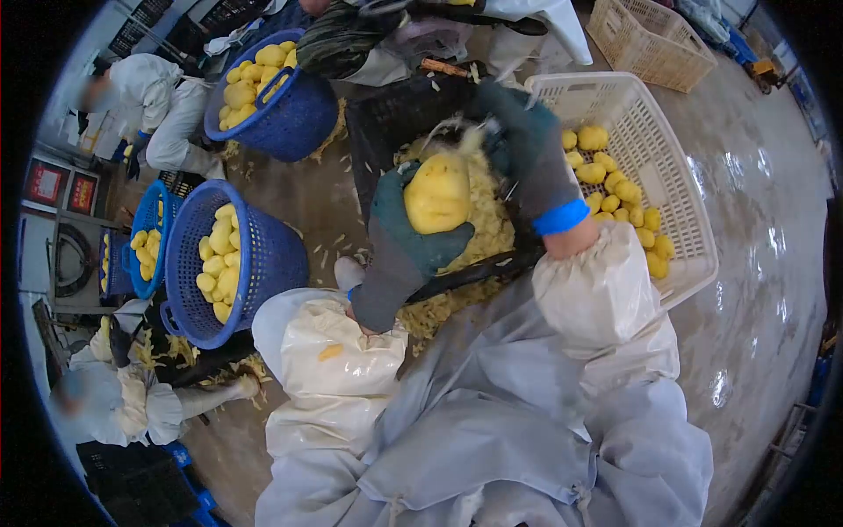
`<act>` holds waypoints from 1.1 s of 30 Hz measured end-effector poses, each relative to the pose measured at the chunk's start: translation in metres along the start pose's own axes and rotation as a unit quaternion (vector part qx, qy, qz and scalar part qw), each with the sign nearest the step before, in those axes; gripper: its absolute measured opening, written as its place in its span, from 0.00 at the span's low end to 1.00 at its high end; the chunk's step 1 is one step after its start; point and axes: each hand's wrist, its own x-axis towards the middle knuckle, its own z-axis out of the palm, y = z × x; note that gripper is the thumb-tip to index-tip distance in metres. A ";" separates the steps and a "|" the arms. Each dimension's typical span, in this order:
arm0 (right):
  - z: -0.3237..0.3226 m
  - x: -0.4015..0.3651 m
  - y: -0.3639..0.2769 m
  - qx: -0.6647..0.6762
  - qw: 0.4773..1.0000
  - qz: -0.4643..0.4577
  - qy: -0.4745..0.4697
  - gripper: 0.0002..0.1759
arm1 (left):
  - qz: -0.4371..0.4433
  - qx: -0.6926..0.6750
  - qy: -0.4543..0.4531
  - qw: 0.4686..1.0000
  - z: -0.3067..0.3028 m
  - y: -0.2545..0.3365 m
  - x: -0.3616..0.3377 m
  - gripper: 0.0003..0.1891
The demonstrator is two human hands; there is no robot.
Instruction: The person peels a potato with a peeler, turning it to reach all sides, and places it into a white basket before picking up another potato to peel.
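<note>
My left hand (pixel 413 224), in a dark green and grey glove, is wrapped around a large peeled yellow potato (pixel 439 195) over a black crate (pixel 373 145). Motion smears my right hand (pixel 518 136), gloved the same way with a blue band at the wrist. It is closed on a small tool with a metallic glint, which looks like a peeler (pixel 493 139), just right of the potato. Pale strips of peel fly off around it. Beneath the potato, a heap of peelings (pixel 485 220) fills part of the crate.
Right of the crate stands a white basket (pixel 694 237) holding small yellow potatoes. Blue baskets (pixel 285 272) of potatoes stand on the left. Another cream crate (pixel 654 48) is at the back. Co-workers (pixel 162 105) sit or bend nearby, and peelings litter the wet floor.
</note>
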 end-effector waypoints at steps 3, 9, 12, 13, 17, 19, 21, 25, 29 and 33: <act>-0.002 0.018 0.036 -0.118 0.981 -0.137 0.076 0.12 | -0.067 0.004 -0.016 0.998 -0.002 -0.002 -0.008 0.42; 0.004 -0.002 0.023 -0.141 0.989 -0.037 -0.024 0.15 | 0.099 0.207 0.020 0.973 -0.002 -0.005 -0.002 0.44; -0.013 0.034 0.056 -0.182 0.944 -0.225 0.160 0.14 | 0.064 0.211 0.025 0.975 -0.003 -0.013 -0.009 0.45; -0.019 0.040 0.045 -0.154 0.954 -0.209 0.152 0.13 | 0.073 0.174 0.030 0.982 -0.003 -0.012 -0.009 0.46; 0.001 0.001 0.026 -0.104 0.990 -0.077 -0.054 0.13 | 0.015 0.118 0.013 0.993 -0.004 -0.001 -0.005 0.47; 0.000 0.019 0.037 -0.111 0.985 -0.128 0.036 0.13 | -0.022 0.122 0.005 0.992 -0.006 -0.002 -0.007 0.46; -0.011 0.028 0.030 -0.093 0.965 -0.206 0.130 0.13 | -0.009 0.089 0.009 0.996 -0.003 -0.002 -0.008 0.45; -0.001 -0.001 0.021 -0.031 0.997 0.038 -0.056 0.13 | -0.023 0.029 -0.001 0.999 -0.002 0.008 -0.004 0.42; -0.017 0.041 0.044 -0.015 0.975 -0.198 0.103 0.12 | -0.137 -0.119 -0.036 0.983 -0.008 -0.003 -0.003 0.41; -0.004 -0.004 0.010 0.017 0.995 0.044 -0.089 0.12 | -0.104 -0.162 -0.035 0.981 -0.004 -0.003 0.000 0.40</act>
